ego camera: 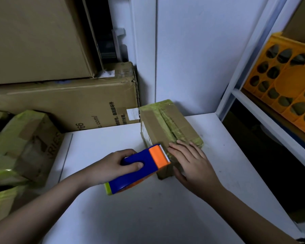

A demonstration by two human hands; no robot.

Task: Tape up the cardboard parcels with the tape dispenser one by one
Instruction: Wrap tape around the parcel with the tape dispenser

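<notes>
I see the white table (113,217) filling the lower half of my view, with two big cardboard boxes (63,103) stacked behind its far left edge against the pale wall, and a white shelf frame (250,55) on the right carrying an orange plastic crate (287,81). Off the table's left side sit taped parcels (23,147), wrapped in yellow-green tape. The parcel (169,125) I am working on lies on the table toward the far right, its long side running away from me, with yellow-green tape along the top seam and round its ends. My left hand (116,166) grips the blue and orange tape dispenser (141,168), fingers curled over its blue body and the thumb on its side; its orange head with the toothed blade touches the parcel's near left corner. My right hand (192,162) lies flat and spread on the parcel's near end, fingers straight on the top, thumb down against the near face
</notes>
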